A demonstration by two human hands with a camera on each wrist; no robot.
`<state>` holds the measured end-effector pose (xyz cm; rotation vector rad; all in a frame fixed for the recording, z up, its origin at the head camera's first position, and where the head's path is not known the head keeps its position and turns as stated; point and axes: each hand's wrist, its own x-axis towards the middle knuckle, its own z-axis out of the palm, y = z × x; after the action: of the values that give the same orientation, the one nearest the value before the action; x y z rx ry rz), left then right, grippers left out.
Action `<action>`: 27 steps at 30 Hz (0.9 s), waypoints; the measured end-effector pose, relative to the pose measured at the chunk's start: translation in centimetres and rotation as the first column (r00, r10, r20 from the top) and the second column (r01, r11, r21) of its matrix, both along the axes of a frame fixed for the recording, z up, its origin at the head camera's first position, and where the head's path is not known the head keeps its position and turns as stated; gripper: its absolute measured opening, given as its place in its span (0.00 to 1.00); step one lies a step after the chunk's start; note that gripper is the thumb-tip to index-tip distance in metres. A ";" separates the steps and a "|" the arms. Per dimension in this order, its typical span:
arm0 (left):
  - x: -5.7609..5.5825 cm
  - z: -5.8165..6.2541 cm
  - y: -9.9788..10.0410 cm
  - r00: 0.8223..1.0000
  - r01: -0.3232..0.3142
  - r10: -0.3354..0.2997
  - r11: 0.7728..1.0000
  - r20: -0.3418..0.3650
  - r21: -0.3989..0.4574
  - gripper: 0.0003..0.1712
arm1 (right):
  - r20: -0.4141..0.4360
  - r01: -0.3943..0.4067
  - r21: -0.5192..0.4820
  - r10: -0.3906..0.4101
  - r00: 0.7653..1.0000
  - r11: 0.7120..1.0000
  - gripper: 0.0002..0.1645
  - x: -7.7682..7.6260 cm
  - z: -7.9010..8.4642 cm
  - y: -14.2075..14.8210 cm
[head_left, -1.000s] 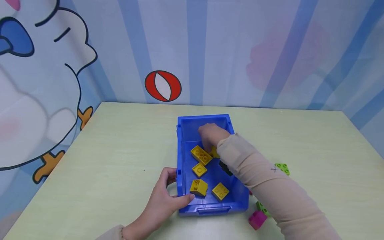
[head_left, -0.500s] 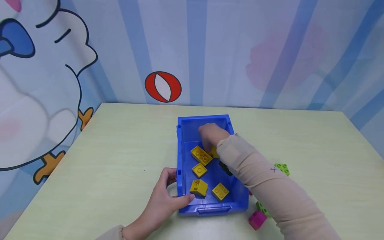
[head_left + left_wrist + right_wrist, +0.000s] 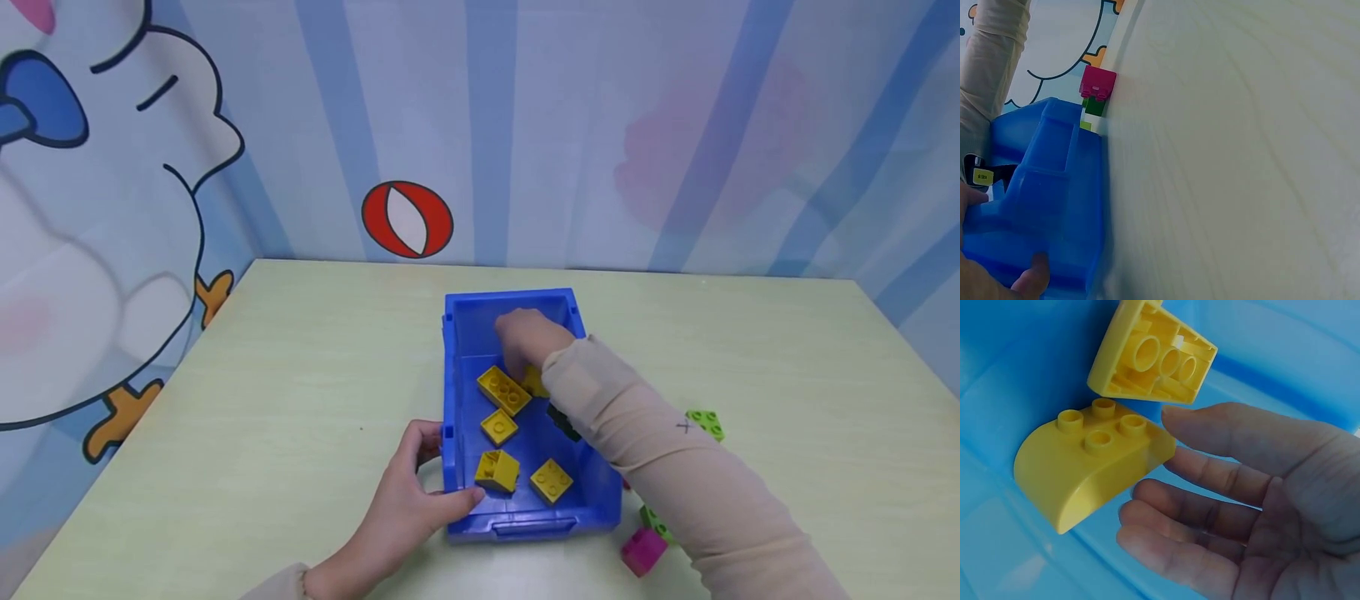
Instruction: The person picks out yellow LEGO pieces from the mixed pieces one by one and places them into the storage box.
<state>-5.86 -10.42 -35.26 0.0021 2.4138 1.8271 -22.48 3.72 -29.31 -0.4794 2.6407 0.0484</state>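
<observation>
My left hand (image 3: 405,500) grips the left wall of a blue plastic bin (image 3: 534,527), thumb over the rim near the front corner and fingers outside. Inside, toward the back, my right hand (image 3: 528,337) reaches down. The right wrist view has its thumb and index finger pinching one end of a yellow rounded toy brick (image 3: 1085,481), studs up, while the other fingers are loosely bent. A second yellow brick (image 3: 1154,356), hollow underside showing, lies against it. Nearer the front are a square yellow brick (image 3: 499,427), a sloped yellow brick (image 3: 497,471) and a studded yellow brick (image 3: 552,481).
Right of the bin, on the pale table (image 3: 315,350), lie a magenta brick (image 3: 643,552), a green brick (image 3: 656,523) and a lime brick (image 3: 705,423). The right sleeve (image 3: 675,450) passes over the bin's right wall. A printed backdrop (image 3: 570,150) stands behind the table.
</observation>
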 end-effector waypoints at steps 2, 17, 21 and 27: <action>0.0 0.0 0.0 1.000 0.003 -0.003 1.000 0.000 0.001 0.36 | 0.005 0.003 -0.010 -0.003 1.000 1.000 0.25 0.1 0.1 0.0; -0.1 0.2 -0.1 0.999 0.037 -0.036 0.998 0.015 -0.043 0.40 | 0.031 -0.035 -0.254 0.044 0.999 0.967 0.12 0.5 2.4 1.7; -0.1 0.3 -0.3 0.998 0.070 -0.070 0.997 0.003 -0.027 0.40 | 0.005 -0.086 -0.269 0.091 0.996 0.959 0.16 0.5 3.7 2.1; -0.3 0.3 -0.4 0.996 0.092 -0.092 0.995 0.006 -0.029 0.42 | -0.072 -0.161 -0.311 0.146 0.987 0.937 0.16 1.0 5.8 3.3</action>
<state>-6.11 -10.86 -34.99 0.1040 2.3950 1.7503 -21.47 7.03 -23.54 -0.8004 2.6619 -0.3239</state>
